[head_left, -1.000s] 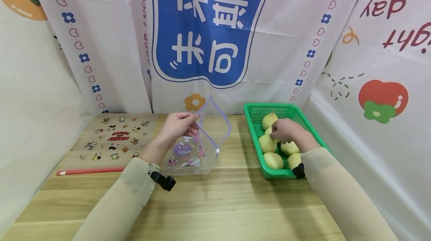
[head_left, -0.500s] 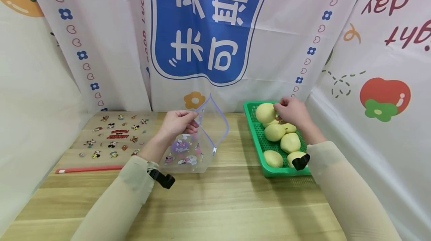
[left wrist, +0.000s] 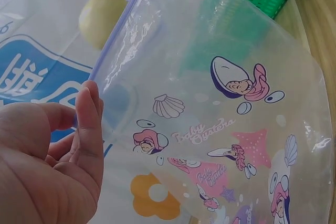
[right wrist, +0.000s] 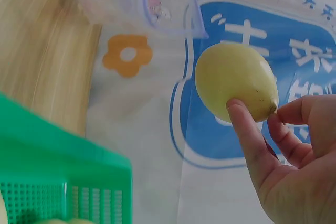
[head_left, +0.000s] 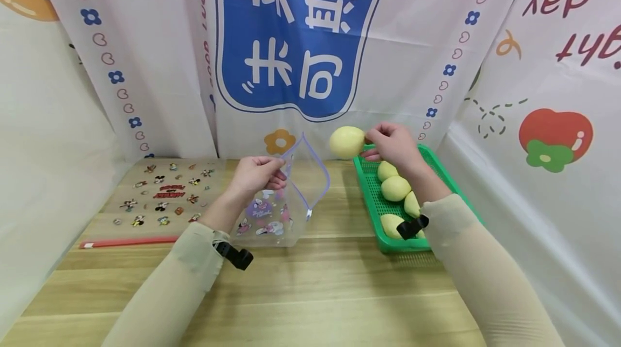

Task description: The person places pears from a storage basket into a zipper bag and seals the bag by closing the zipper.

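Note:
My left hand (head_left: 259, 177) pinches the purple-edged rim of a clear zip bag (head_left: 271, 223), whose mouth stands spread apart. Pink and purple cartoon prints cover the bag (left wrist: 236, 135) in the left wrist view. On the right, my right hand (head_left: 393, 147) holds a pale yellow pear (head_left: 347, 142) by one end, with thumb and fingertips. The pear hangs in the air between the bag's mouth and a green basket (head_left: 375, 223). In the right wrist view the held pear (right wrist: 236, 80) shows a dark spot near the fingertips. Several more pears (head_left: 395, 189) lie in the basket, partly hidden by the right arm.
Another clear bag (head_left: 165, 196) with cartoon prints and a red slider strip (head_left: 128, 242) lies flat at the left of the wooden table (head_left: 301, 293). A printed white cloth (head_left: 402, 67) hangs behind the table and at the sides.
My right hand has lifted a pear out of the basket and carried it up and left towards the bag. The left hand keeps its pinch on the bag's rim, almost still.

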The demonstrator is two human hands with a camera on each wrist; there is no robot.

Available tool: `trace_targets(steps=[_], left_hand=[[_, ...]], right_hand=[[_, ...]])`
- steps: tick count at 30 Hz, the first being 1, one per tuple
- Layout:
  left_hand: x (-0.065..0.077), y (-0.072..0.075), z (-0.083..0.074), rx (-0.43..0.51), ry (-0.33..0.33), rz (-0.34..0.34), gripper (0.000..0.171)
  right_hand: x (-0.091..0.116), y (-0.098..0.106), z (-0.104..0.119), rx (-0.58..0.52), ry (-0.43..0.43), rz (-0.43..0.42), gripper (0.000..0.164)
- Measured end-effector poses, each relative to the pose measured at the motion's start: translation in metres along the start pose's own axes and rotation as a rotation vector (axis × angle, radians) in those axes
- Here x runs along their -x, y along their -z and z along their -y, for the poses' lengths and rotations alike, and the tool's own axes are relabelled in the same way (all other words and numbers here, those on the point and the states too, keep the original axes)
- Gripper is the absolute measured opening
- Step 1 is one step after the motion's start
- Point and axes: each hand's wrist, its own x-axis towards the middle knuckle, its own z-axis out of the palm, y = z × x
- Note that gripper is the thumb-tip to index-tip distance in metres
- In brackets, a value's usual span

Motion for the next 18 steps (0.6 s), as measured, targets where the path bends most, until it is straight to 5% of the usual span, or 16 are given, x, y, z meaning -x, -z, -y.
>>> trace_targets(steps=[9,18], left_hand=[[-0.004,-0.007,-0.005,0.002,0.003,-0.006,0.043],[-0.002,-0.012,-0.011,-0.001,0.016,-0.022,0.038]], right_hand=[[-0.001,-0.048,0.016,0.033,0.033,0.101,0.02],[-0.003,-0.083,0.006,0.403,0.13,0.217,0.018]])
